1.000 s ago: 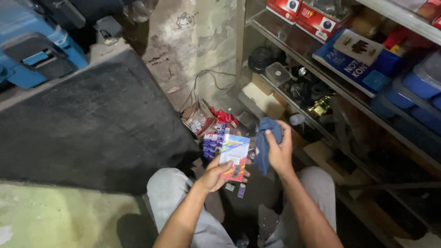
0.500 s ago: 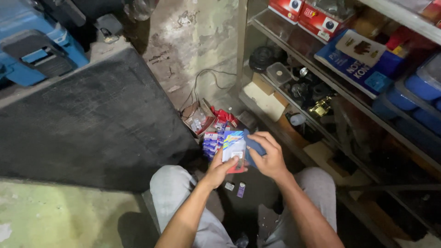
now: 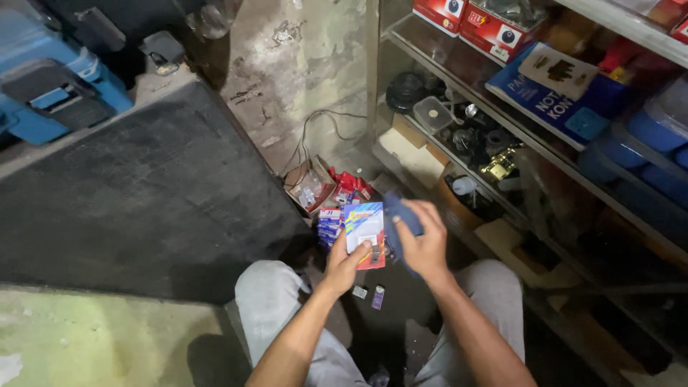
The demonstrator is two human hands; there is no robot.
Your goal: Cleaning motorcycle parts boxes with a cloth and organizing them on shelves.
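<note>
A: Head view, quick pass from the left. Blue hard plastic case (image 3: 50,93) with black moulded panels, top left corner. Next to it a big dark mat (image 3: 158,193), flat, fuzzy-looking, over a pale greenish concrete floor (image 3: 86,337), rough and stained.

B: Middle?

A: Cracked, patchy plaster wall (image 3: 301,64) with a thin wire hanging down it. At its foot an open cardboard box (image 3: 308,190) with small clear packets, then a stack of small red and blue packs (image 3: 337,208) on the floor.

B: Hands?

A: Left hand (image 3: 344,261) closed around the lower edge of a flat glossy card package (image 3: 364,233), rectangular, blue, white and red, held upright above the lap. Right hand (image 3: 423,244) just beside it, fingers curled tight on a soft blue cloth (image 3: 398,215) that touches the package's right edge. Grey trousers below; two tiny items (image 3: 369,294) on the dark floor between the knees, too small to identify.

B: Right side?

A: Metal shelving (image 3: 545,165), dusty, slanting across. Red cartons up top, a blue flat box, blue plastic tubs, black round parts, a clear container, a brass fitting. Dim, cluttered storeroom.
</note>
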